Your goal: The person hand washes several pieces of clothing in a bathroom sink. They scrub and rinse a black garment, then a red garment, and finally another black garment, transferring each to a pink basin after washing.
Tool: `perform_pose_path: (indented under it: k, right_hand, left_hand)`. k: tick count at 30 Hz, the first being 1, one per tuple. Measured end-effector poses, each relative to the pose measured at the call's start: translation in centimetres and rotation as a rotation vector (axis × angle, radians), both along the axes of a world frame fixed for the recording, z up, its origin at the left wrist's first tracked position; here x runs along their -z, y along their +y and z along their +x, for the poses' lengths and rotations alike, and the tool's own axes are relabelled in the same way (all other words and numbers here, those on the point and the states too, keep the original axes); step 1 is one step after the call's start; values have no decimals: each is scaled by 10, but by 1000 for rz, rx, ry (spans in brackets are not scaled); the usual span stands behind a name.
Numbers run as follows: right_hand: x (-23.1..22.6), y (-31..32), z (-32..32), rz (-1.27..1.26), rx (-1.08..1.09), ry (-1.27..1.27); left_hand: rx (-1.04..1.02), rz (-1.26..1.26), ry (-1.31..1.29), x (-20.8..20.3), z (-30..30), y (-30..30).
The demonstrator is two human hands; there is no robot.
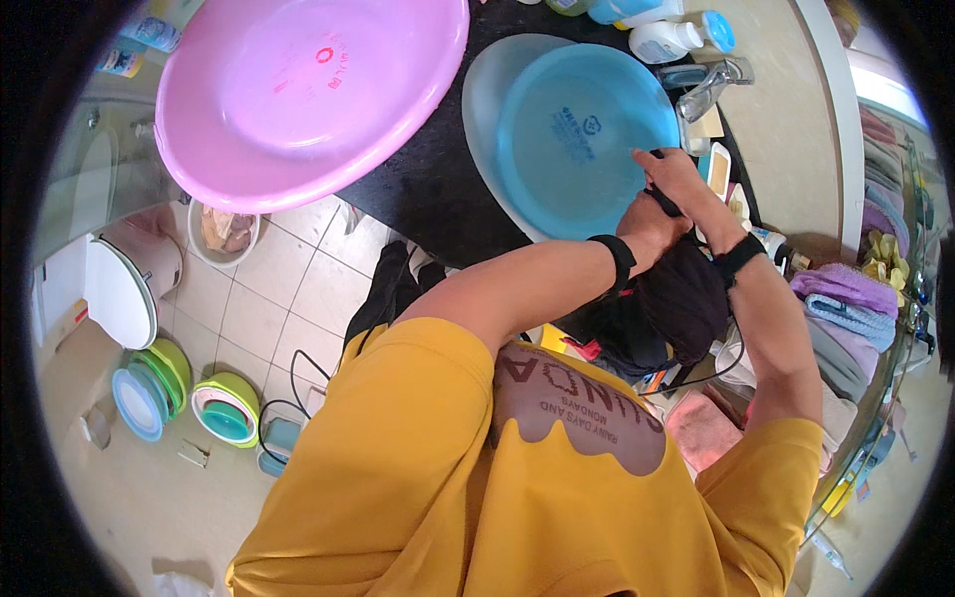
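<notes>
My left hand (647, 228) and my right hand (678, 182) are close together over the right rim of a blue basin (547, 129). Both are closed around a dark cloth (664, 202), a twist of which shows between them. Beneath my hands is a bulky dark cloth bundle (684, 303); whether it is joined to the twist I cannot tell. The blue basin sits against a paler oval washbasin (484, 99) on the black countertop (428, 189). Each wrist wears a black band.
A large pink basin (398, 149) stands left of the blue one. Near my right hand are a faucet (711, 85), a white bottle (665, 43) and a soap dish (718, 169). Folded towels (846, 289) lie far right. Stacked basins (227, 410) and a toilet (124, 289) are lower left.
</notes>
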State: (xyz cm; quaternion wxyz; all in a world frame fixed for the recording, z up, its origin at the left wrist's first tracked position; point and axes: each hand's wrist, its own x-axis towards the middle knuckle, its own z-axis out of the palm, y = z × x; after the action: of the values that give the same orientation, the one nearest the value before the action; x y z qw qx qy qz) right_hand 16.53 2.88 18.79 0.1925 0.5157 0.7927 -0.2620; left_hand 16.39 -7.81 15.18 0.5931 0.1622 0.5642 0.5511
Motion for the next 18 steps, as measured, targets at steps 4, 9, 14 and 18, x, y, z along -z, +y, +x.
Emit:
perform_pose_path:
  k: [4, 9, 14, 18]
  right_hand:
    - [7, -9, -7, 192, -370, -192]
    - [6, -25, -8, 289, -432, -281]
    - [2, -28, -7, 300, -439, -363]
    - [-13, -17, 4, 268, -457, -136]
  left_hand:
    - [72, 3, 108, 10, 1, 5]
    - [90, 209, 281, 27, 6, 5]
    - [-76, 435, 264, 27, 23, 8]
    - [146, 302, 351, 14, 13, 7]
